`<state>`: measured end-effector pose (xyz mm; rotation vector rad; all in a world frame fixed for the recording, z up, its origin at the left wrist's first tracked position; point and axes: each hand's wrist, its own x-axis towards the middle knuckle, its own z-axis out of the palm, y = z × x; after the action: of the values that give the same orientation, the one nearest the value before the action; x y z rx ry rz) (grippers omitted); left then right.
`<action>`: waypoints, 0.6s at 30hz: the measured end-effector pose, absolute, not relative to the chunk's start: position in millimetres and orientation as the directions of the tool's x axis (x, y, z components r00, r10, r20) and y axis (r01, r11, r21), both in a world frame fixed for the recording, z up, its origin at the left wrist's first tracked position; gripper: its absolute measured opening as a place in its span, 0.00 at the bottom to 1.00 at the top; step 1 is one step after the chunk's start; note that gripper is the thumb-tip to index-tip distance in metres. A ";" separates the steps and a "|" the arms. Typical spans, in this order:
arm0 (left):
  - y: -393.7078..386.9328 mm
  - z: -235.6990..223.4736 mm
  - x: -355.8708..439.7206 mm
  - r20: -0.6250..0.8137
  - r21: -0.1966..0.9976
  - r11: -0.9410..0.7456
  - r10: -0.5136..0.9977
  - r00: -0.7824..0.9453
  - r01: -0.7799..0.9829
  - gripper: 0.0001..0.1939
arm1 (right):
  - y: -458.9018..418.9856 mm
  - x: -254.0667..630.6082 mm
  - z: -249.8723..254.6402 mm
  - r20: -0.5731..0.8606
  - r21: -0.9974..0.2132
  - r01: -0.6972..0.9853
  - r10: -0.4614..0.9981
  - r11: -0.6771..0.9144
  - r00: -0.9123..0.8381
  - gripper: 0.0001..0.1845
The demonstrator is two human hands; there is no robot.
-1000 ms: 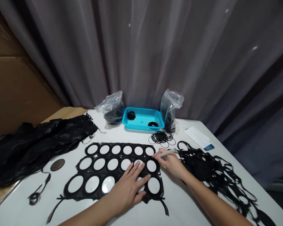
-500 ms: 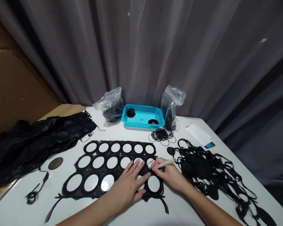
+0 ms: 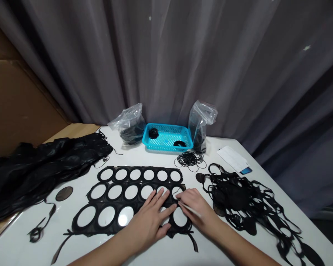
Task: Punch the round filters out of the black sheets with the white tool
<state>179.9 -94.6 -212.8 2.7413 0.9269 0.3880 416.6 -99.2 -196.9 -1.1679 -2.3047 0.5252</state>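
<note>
A black rubber sheet punched with rows of round holes lies flat on the white table. My left hand rests on its right part, palm down, fingers spread and pressing it. My right hand is beside it at the sheet's right end, fingers pinched round a thin white pen-like tool whose tip touches the rim of a hole in the middle row.
A pile of black sheets lies at the left, and tangled black offcuts at the right. Loose thin black rings sit before a blue basket flanked by two plastic bags. White paper lies far right.
My right hand has drawn back from the top row's right end to the middle row and turned the tool so its shaft points toward me. My left hand has stayed in place.
</note>
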 end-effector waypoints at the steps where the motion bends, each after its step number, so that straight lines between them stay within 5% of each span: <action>1: -94.2 -212.6 179.8 0.177 0.287 -0.779 0.615 0.768 0.557 0.38 | -99.1 417.3 -197.4 0.282 -0.470 0.635 0.786 0.613 -0.550 0.09; 4: -93.4 -211.6 179.3 0.176 0.282 -0.781 0.613 0.770 0.557 0.37 | -83.3 430.8 -194.0 0.346 -0.368 0.714 0.800 0.596 -0.490 0.09; 7: -94.2 -210.2 178.6 0.169 0.286 -0.778 0.616 0.769 0.560 0.36 | -52.2 457.6 -185.9 0.398 -0.459 0.837 0.911 0.299 -0.108 0.09; 10: -95.6 -206.4 178.0 0.151 0.312 -0.772 0.616 0.773 0.554 0.35 | -31.2 471.6 -176.2 0.376 -0.551 0.816 0.925 0.173 0.058 0.11; 12: -93.7 -198.2 179.0 0.146 0.373 -0.748 0.632 0.761 0.550 0.32 | -29.0 464.4 -167.3 0.255 -0.711 0.692 0.963 0.128 0.084 0.13; 15: -81.4 -169.2 184.1 0.168 0.574 -0.616 0.734 0.658 0.539 0.21 | -35.9 436.1 -145.1 -0.009 -0.962 0.273 1.000 -0.012 0.010 0.19; 18: -60.2 -122.4 190.8 0.242 0.780 -0.472 0.832 0.499 0.411 0.06 | -42.0 406.3 -112.3 -0.093 -0.980 -0.158 0.978 -0.123 -0.185 0.22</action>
<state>190.8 -60.2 -122.4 2.0826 1.0159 0.8214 406.3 -42.0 -112.3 -1.0704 -1.1545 1.4965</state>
